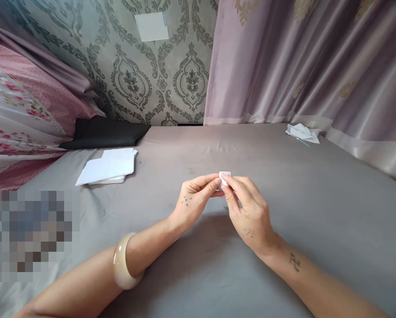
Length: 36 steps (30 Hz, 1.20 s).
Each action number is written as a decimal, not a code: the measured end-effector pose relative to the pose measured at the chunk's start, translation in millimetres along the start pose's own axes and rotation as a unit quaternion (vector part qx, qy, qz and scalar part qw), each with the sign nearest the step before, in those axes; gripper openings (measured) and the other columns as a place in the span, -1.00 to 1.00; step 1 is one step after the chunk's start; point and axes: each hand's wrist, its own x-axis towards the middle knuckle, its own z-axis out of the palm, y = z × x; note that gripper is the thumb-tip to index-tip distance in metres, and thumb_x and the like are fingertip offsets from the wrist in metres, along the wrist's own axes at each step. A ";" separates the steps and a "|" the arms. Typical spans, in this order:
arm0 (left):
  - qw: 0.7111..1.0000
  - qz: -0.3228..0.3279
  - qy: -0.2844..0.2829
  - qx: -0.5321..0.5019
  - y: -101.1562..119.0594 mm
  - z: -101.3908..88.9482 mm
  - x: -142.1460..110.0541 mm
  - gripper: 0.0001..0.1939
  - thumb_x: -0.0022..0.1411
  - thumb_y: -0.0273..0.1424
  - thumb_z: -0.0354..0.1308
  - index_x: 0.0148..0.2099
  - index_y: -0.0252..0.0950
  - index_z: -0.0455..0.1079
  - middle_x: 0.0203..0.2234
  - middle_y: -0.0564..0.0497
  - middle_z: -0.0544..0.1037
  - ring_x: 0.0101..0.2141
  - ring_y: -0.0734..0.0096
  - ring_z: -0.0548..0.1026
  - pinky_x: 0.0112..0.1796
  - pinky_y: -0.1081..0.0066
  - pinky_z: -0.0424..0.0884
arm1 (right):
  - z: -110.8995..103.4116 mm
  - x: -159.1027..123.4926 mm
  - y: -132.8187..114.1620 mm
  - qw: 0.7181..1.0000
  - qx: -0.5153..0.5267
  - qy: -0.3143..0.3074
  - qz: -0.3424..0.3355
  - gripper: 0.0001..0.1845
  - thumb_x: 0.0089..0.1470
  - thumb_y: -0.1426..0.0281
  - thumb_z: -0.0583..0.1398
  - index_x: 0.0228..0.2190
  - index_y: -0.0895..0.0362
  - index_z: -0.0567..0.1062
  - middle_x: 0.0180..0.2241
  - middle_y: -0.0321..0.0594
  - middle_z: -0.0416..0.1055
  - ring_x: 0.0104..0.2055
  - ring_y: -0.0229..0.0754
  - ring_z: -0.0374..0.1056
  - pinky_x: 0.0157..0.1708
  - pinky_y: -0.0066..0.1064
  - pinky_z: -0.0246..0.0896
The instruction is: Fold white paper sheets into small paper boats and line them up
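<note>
Between my two hands is a small white folded piece of paper (225, 175), raised above the grey sheet at the middle of the view. My left hand (195, 194) pinches its left side, thumb on the near face. From the right, my right hand (249, 207) presses its thumb and fingertips onto the same piece. The fingers cover most of the paper, so its folds cannot be made out. A pale bangle (121, 261) circles my left forearm.
A grey sheet (317, 203) covers the surface. White papers (108, 165) lie at the left, beside a black cloth-like item (108, 131). Crumpled white paper (302, 131) rests far right near the curtain (260, 66). A blurred patch (28, 234) hides the left edge.
</note>
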 end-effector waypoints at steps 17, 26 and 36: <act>1.000 -0.007 -0.016 0.013 5.7 2.1 -1.2 -0.74 0.22 -0.28 0.20 -0.07 -0.23 0.56 -0.19 -0.05 0.62 -0.15 0.23 0.55 -0.08 0.23 0.48 | 1.4 7.3 -6.8 0.997 0.043 0.015 0.070 -0.80 0.18 0.51 0.13 -0.18 0.05 0.48 -0.26 -0.19 0.48 -0.19 -0.18 0.42 -0.23 -0.31 0.41; 1.000 -0.018 -0.019 0.007 9.2 4.7 -1.2 -0.74 0.21 -0.30 0.22 -0.09 -0.28 0.57 -0.18 -0.09 0.62 -0.15 0.20 0.55 -0.09 0.22 0.49 | 0.0 13.2 -9.0 0.980 0.103 -0.002 0.171 -0.90 0.16 0.41 0.17 -0.30 0.07 0.51 -0.35 -0.26 0.44 -0.37 -0.28 0.37 -0.37 -0.41 0.34; 0.999 -0.025 -0.011 0.021 3.8 2.1 0.6 -0.72 0.18 -0.27 0.23 -0.09 -0.26 0.57 -0.19 -0.07 0.62 -0.16 0.22 0.54 -0.10 0.22 0.49 | -4.2 20.2 -8.1 0.946 0.181 -0.043 0.266 -0.82 0.13 0.29 0.18 -0.34 0.10 0.54 -0.37 -0.23 0.47 -0.46 -0.29 0.37 -0.54 -0.49 0.33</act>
